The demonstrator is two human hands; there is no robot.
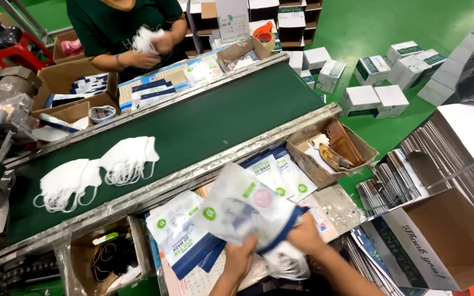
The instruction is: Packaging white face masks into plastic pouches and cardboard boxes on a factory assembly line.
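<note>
The left hand (241,259) and right hand (305,237), fingers closed, grip a clear plastic pouch (246,207) of white masks (287,262) above the workbench, beside the green conveyor belt (204,123).

Pouch (246,207) in left hand (241,257) & right hand (305,235): clear plastic, green round marks, navy strip at edge. Belt (193,123), 11 o'clock of pouch: dark green, plain. Mask stacks (100,170) on belt, 9 o'clock: white. Floor (357,27), 1 o'clock: bright green. Small boxes (374,82) on floor: white w/ green panels. Co-worker's shirt (116,24), 12 o'clock: dark green.
</note>
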